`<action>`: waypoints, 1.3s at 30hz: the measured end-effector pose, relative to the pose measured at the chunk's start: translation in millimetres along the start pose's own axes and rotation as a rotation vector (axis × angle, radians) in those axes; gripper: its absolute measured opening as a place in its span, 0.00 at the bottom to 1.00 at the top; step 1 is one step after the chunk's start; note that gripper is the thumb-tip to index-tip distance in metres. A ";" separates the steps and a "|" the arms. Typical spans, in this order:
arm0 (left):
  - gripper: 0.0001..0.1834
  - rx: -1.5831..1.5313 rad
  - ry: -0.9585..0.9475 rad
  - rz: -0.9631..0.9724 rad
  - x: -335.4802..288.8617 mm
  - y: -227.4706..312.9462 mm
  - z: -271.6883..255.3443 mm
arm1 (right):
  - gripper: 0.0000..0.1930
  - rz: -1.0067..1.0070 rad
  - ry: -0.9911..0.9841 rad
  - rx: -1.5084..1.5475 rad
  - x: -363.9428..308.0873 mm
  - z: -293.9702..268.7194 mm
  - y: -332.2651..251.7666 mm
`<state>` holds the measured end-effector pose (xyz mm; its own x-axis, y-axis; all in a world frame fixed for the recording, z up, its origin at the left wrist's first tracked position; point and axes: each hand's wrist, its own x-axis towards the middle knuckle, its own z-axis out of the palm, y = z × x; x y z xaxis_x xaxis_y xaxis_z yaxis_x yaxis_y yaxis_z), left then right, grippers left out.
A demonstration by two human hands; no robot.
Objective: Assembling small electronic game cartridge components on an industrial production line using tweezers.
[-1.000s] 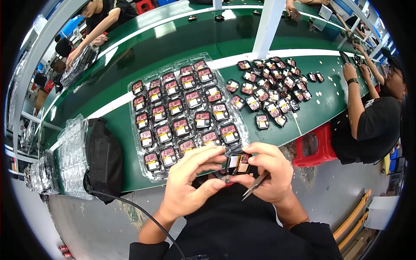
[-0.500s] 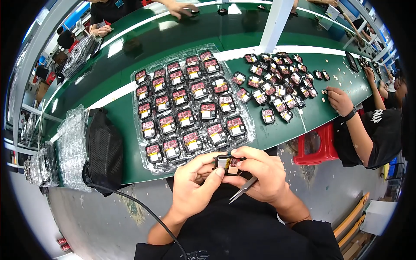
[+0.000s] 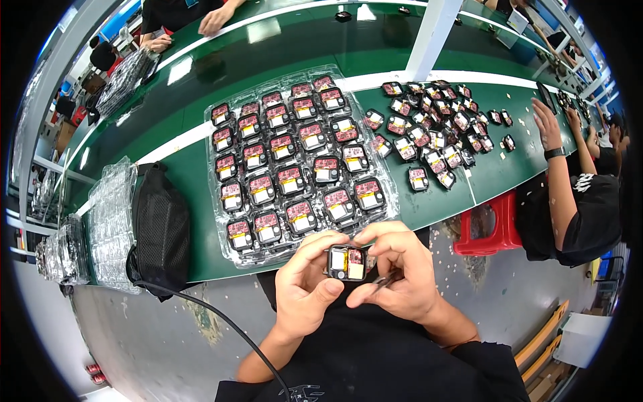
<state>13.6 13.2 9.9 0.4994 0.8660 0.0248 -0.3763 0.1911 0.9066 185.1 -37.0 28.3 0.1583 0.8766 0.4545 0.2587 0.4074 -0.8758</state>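
My left hand [image 3: 305, 285] grips a small black-cased electronic module [image 3: 347, 263] by its left side, open face up. Inside the case a red circuit board, a silvery block, a yellow strip and a pale square show. Close to the module's right side is my right hand [image 3: 405, 278], its thumb apart from the case. Metal tweezers [image 3: 387, 279] lie in its curled fingers, partly hidden. Beyond both hands, a clear plastic tray [image 3: 221, 208] holds rows of similar modules. More such modules [image 3: 432, 127] lie heaped on the green bench to the right.
A black mesh bag [image 3: 161, 228] and stacked clear trays [image 3: 112, 224] stand at the bench's left, with a black cable [image 3: 221, 318] running toward me. A white post [image 3: 432, 40] rises behind the heap. At right, a co-worker's arm [image 3: 556, 154] reaches over the bench near a red stool [image 3: 492, 224].
The module now lies more exposed as my right fingers have drawn back from it, and the tweezers have swung up into my palm. The right co-worker's hand has lifted; another module lies near it.
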 end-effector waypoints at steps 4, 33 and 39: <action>0.32 -0.085 0.003 0.167 3.0 0.4 -1.7 | 0.20 -0.032 0.004 -0.041 6.1 -0.7 0.3; 0.30 -0.008 0.029 0.156 -3.9 -2.1 -12.4 | 0.09 0.048 -0.097 -0.334 9.8 0.1 -2.3; 0.30 0.042 0.008 0.159 -4.2 -0.8 -14.1 | 0.08 0.014 -0.115 -0.373 10.8 -2.2 -0.6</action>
<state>0.9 15.9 3.2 0.4303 0.8872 0.1661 -0.4169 0.0321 0.9084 188.8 -28.3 34.1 0.0619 0.9131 0.4029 0.5889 0.2925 -0.7534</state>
